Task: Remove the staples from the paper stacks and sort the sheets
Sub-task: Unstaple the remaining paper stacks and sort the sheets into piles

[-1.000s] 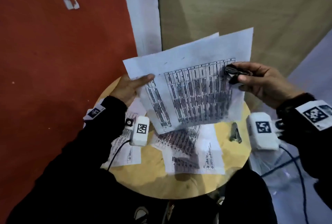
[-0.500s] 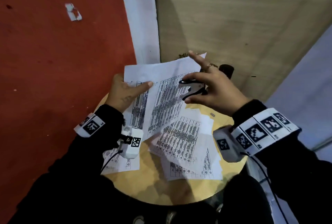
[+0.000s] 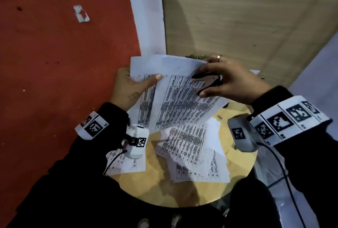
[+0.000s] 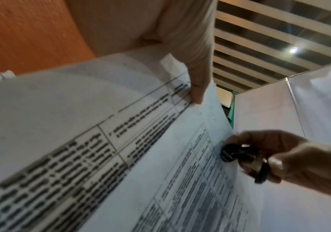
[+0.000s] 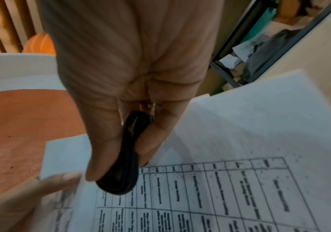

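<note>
Above the round wooden table (image 3: pixel 239 178) I hold a stapled stack of printed table sheets (image 3: pixel 181 100). My left hand (image 3: pixel 128 90) grips its left edge, thumb (image 4: pixel 198 89) pressed on top where two sheets (image 4: pixel 71 125) part. My right hand (image 3: pixel 236 81) pinches a black staple remover (image 3: pixel 208 81) between thumb and fingers at the stack's top right corner. The remover (image 5: pixel 125 158) lies against the top sheet (image 5: pixel 250 149), near my left thumb (image 5: pixel 47 186). In the left wrist view the remover (image 4: pixel 238 155) touches the sheet's edge. I see no staple on the stack.
Loose printed sheets (image 3: pixel 192 149) lie fanned on the table, and another sheet (image 3: pixel 128 163) lies under my left wrist. A small metal bit (image 3: pixel 219 117) rests on the wood. Red floor with a paper scrap (image 3: pixel 81 14) lies left; a wood-panel wall stands behind.
My right hand carried the staple remover from the stack's right edge to its top right corner. The stack dropped lower and tilted, and its sheets now part at my left thumb.
</note>
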### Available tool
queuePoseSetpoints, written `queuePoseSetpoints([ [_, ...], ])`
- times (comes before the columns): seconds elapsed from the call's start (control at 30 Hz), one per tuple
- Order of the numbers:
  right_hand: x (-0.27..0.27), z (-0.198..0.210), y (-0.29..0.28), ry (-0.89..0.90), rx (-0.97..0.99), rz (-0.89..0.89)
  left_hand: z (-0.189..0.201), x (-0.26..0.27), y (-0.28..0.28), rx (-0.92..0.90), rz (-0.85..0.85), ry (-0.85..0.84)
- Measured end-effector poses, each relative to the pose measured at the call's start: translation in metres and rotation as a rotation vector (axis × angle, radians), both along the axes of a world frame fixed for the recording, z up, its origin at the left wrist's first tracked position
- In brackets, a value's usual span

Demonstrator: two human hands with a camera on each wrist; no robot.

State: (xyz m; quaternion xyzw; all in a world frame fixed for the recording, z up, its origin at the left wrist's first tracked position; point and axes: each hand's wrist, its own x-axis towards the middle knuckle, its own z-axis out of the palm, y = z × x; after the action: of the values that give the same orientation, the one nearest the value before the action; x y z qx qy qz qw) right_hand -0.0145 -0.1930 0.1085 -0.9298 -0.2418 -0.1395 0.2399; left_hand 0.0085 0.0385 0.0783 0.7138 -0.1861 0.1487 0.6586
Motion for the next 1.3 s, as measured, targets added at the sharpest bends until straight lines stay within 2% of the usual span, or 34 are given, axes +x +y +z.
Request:
queuePoseSetpoints([
  [0.03,-0.001,0.0,0.001,-0.015,-0.011,0.007,-0.001,0.003,0.0,0.029,0.07,-0.049],
  [0.13,-0.002,0.0,0.002,-0.032,-0.055,0.037,0.001,0.011,0.004,0.232,0.305,-0.342],
  [0.2,-0.002,0.0,0.003,-0.012,-0.066,0.052,0.009,0.01,0.004,0.371,0.341,-0.481],
  [0.23,-0.002,0.0,0.004,-0.003,-0.069,0.062,0.012,0.011,0.005,0.403,0.31,-0.49],
  [0.33,-0.006,0.001,0.004,0.024,-0.072,0.073,0.014,0.011,0.004,0.394,0.167,-0.339],
  [0.43,-0.008,0.002,0.004,0.042,-0.08,0.086,0.014,0.007,0.008,0.421,0.261,-0.36],
  [0.5,-0.008,0.003,0.004,0.051,-0.088,0.085,0.016,0.004,0.01,0.558,0.432,-0.489],
  [0.57,-0.008,0.003,0.005,0.057,-0.088,0.082,0.021,0.0,0.009,0.754,0.516,-0.569],
  [0.67,-0.01,0.005,0.009,0.066,-0.071,0.093,0.02,-0.002,0.004,1.064,0.449,-0.568],
  [0.73,-0.012,0.006,0.011,0.081,-0.063,0.095,0.018,0.0,0.003,1.133,0.384,-0.577],
  [0.8,-0.012,0.007,0.012,0.086,-0.06,0.1,0.018,0.005,0.005,1.051,0.273,-0.509],
  [0.9,-0.009,0.004,0.011,0.072,-0.056,0.099,0.016,0.009,0.01,0.711,-0.062,-0.215],
  [0.97,-0.009,-0.001,0.013,0.007,0.013,0.078,0.015,0.009,0.011,0.538,-0.182,-0.073],
  [1.07,-0.012,-0.013,0.024,-0.266,0.191,0.02,0.015,0.009,0.014,0.45,-0.206,-0.025],
  [1.13,-0.014,-0.02,0.034,-0.387,0.274,-0.007,0.016,0.007,0.014,0.414,-0.233,0.03],
  [1.3,-0.019,-0.029,0.05,-0.381,0.186,0.033,0.022,-0.002,0.012,0.369,-0.282,0.111],
])
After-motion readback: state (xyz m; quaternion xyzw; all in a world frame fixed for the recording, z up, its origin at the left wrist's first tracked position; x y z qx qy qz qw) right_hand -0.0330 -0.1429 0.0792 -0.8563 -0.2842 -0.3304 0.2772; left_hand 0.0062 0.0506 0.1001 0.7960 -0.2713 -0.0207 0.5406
